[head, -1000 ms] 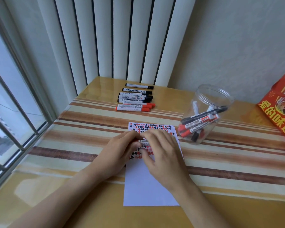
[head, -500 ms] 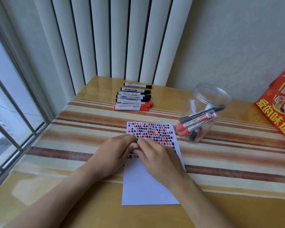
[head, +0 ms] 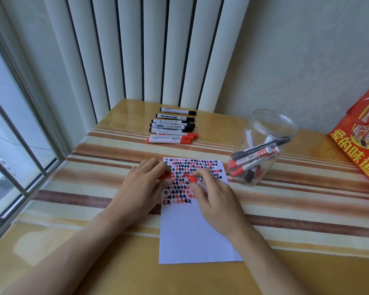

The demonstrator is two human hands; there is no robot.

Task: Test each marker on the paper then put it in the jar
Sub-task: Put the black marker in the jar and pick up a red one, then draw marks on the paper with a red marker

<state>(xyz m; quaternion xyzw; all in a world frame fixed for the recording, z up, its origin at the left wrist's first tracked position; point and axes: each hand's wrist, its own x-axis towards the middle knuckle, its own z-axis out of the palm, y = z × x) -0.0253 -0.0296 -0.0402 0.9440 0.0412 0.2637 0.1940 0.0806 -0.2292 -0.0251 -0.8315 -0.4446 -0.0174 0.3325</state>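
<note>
On the striped table point(head: 285, 207), near its middle, lies the paper point(head: 192, 237) — upper half filled with rows of red and black test marks, lower half blank. Left hand point(head: 141, 188) rests at the sheet's left edge, fingers curled on a red cap point(head: 165, 176). Right hand point(head: 213, 199) sits over the marks and pinches a red marker point(head: 193, 179), uncapped, its red end pointing left toward the cap; the two pieces are slightly apart. Right of the paper and just beside its top corner stands the clear jar point(head: 264, 122), open-topped, holding several red and black markers leaning crosswise. Farther back — near the vertical blinds point(head: 158, 50) — a row of markers point(head: 172, 128) lies side by side, black ones behind, red ones in front. Red bag point(head: 360, 141) at far right edge.
</note>
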